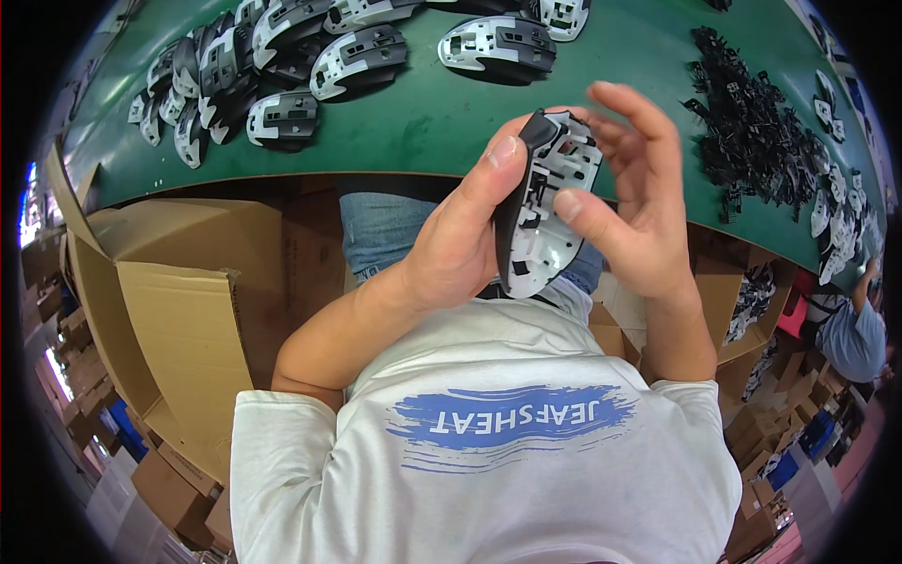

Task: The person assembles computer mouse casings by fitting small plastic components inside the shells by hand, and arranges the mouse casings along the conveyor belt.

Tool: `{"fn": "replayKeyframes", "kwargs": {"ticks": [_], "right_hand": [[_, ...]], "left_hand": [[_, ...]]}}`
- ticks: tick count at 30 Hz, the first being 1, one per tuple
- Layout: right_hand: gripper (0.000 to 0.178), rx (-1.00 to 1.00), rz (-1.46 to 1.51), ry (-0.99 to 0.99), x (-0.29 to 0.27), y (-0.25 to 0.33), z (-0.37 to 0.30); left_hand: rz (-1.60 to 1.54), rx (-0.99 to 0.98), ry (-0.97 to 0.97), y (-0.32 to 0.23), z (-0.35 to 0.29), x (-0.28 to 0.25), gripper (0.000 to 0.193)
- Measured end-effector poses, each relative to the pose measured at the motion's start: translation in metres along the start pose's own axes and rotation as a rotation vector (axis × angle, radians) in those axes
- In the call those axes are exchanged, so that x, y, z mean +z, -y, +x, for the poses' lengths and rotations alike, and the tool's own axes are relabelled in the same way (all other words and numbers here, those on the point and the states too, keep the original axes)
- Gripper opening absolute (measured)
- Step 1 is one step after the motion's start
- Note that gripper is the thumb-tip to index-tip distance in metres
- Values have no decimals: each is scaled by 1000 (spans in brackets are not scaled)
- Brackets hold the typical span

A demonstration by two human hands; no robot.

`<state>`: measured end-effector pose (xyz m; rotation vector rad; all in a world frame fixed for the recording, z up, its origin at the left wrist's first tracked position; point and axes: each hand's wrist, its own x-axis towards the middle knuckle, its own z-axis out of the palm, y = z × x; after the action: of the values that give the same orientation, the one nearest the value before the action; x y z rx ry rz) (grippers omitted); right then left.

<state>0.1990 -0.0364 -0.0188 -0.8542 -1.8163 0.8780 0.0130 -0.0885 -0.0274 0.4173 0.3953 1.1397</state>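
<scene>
A computer mouse shell [545, 249] is held upright above my lap, its pale inner side with ribs, posts and cut-outs turned to the right and its black outer edge to the left. My left hand [460, 221] is closed round the black side, thumb along the upper edge. At the shell's right side is my right hand [639, 197], its thumb over the inner face and its fingers curved and apart, the index finger raised. Whether the right thumb presses on the shell or on a small part there, I cannot tell.
Grey-and-black mouse shells [357, 61] crowd the far left of the green table [395, 141]. A heap of small black plastic parts [752, 132] lies right, with pale pieces [832, 211] beyond. Below are cardboard boxes [178, 320]. Another person [850, 338] is at the far right.
</scene>
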Motion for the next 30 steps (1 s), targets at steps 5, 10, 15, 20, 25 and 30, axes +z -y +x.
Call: {"fn": "replayKeyframes", "kwargs": {"ticks": [5, 10, 15, 20, 25, 30], "right_hand": [[59, 366, 404, 63, 0, -3, -1], [57, 392, 315, 163, 0, -9, 6], [50, 531, 590, 255, 4, -8, 3], [47, 516, 529, 189, 3, -4, 4], [45, 548, 554, 173, 4, -6, 4], [43, 498, 353, 160, 9, -4, 5]], "left_hand": [[160, 26, -178, 1, 3, 0, 65], [532, 34, -165, -4, -15, 4, 64], [657, 70, -237, 3, -20, -3, 62], [1014, 193, -241, 8, -18, -11, 61], [771, 190, -247, 4, -16, -1, 54], [836, 237, -282, 4, -17, -9, 53]]}}
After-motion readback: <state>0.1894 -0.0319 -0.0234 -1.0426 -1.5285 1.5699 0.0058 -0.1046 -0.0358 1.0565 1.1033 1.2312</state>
